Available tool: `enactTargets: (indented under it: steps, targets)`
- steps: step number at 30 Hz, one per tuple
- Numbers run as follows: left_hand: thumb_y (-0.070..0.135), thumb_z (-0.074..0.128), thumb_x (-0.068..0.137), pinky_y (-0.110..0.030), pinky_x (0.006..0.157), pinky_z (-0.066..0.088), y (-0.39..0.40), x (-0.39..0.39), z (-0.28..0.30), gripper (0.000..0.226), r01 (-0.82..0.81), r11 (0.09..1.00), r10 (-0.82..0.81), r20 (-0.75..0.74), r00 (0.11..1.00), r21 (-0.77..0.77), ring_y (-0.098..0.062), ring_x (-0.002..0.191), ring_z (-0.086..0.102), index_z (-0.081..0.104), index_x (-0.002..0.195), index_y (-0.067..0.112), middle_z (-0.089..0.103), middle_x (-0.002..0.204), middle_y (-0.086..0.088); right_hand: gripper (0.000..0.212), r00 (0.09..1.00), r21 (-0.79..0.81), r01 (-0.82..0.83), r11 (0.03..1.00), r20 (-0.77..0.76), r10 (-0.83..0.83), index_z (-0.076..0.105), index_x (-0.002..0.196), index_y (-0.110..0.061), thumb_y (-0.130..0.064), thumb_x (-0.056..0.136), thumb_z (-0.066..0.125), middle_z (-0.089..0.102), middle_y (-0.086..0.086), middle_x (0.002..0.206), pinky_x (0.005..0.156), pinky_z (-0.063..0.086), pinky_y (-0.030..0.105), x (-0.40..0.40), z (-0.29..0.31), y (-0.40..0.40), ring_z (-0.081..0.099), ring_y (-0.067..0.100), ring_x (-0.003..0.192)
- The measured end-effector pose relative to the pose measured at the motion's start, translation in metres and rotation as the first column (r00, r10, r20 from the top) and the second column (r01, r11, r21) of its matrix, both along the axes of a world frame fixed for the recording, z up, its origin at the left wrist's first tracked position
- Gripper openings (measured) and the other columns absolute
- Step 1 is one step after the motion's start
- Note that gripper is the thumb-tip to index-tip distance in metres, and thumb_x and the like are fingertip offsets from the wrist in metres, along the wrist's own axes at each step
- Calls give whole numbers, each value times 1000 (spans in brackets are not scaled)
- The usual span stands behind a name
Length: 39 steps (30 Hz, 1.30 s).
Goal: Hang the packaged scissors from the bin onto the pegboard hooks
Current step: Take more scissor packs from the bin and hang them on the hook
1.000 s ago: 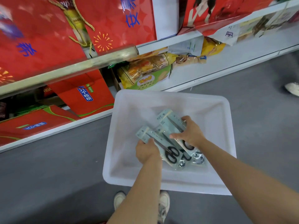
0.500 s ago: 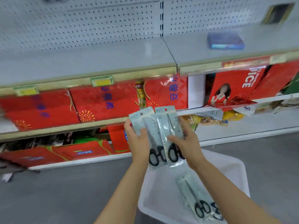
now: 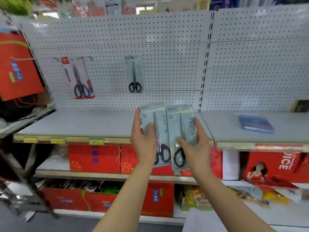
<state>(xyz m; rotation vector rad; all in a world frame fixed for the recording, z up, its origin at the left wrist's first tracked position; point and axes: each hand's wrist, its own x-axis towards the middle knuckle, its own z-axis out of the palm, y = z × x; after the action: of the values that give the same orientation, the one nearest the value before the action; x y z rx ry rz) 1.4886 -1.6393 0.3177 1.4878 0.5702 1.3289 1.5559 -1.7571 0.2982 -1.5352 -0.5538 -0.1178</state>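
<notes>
I hold two pale green packs of black-handled scissors side by side, upright, in front of the grey shelf. My left hand [image 3: 143, 141] grips the left scissors pack [image 3: 158, 124]; my right hand [image 3: 195, 146] grips the right scissors pack [image 3: 181, 129]. Above them the white pegboard [image 3: 167, 39] carries one matching hung scissors pack [image 3: 134, 73] near the middle and a larger red-trimmed scissors pack [image 3: 79, 77] to its left. A corner of the white bin [image 3: 200, 220] shows at the bottom, beside my right forearm.
A blue booklet [image 3: 256, 124] lies on the grey shelf [image 3: 83, 124] to the right. Red gift boxes [image 3: 95, 158] fill the lower shelves, and a red bag [image 3: 16, 67] hangs at the left. The pegboard's right panel [image 3: 259, 64] is bare.
Both hands lifted the two packs out of the bin and raised them to shelf height. My view swung up from the floor to the pegboard.
</notes>
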Motion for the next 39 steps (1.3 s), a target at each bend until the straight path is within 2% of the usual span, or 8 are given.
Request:
enactTargets:
  steps: [3,6,9,14,20,24,33,39]
  targets:
    - [6,57,94,-2,88,37,28,3,26,60,-12,999,11,32,999,35,22,101,51,43,145,35,54,139,3,80,1000,4,15,1000,26,-15,38,146,-35,-14,79,77,42,-34,115,100,29,16,1,24,28,39,-20,108]
    - [8,59,93,-17,97,43,58,12,44,62,-4,999,1,63,998,47,-1,114,56,44,143,41,57,136,-1,80,997,16,42,999,58,-42,40,145,-35,-13,78,78,44,-32,112,97,31,15,5,43,60,43,-9,111]
    - [8,59,92,-9,70,43,94,24,59,63,57,996,-63,94,994,62,-2,65,48,44,142,44,57,133,5,81,993,42,78,996,90,-81,41,144,-35,-12,76,79,47,-27,116,99,32,16,11,60,95,43,-8,112]
    - [8,58,92,-15,63,45,152,40,90,65,134,984,-146,101,984,121,-2,56,43,41,142,47,52,141,10,80,987,91,114,989,99,-123,40,144,-38,-13,78,77,46,-24,121,101,31,20,21,86,150,41,-5,115]
    - [7,58,91,-34,63,54,202,72,113,64,176,981,-183,95,978,84,-14,64,48,44,143,41,65,109,28,80,986,109,133,985,89,-143,39,145,-38,-12,79,76,45,-27,110,89,34,10,40,103,200,44,-23,98]
    - [4,57,90,-22,63,55,224,94,115,63,189,981,-194,99,976,51,-3,65,58,45,144,35,67,98,28,80,986,111,128,986,94,-139,38,144,-41,-14,79,76,47,-23,122,101,37,20,59,109,221,45,-8,111]
    - [5,57,92,-3,65,46,257,138,124,60,141,989,-144,93,985,44,17,75,59,46,142,37,57,106,29,80,989,124,78,989,118,-93,39,144,-42,-15,79,76,45,-28,126,103,35,24,105,109,254,43,-4,119]
    - [8,59,95,-1,74,46,273,154,110,59,112,993,-115,93,989,42,24,88,55,44,143,39,58,124,10,80,990,119,58,991,118,-72,39,143,-44,-15,78,77,45,-36,122,106,40,29,117,106,268,47,-3,121]
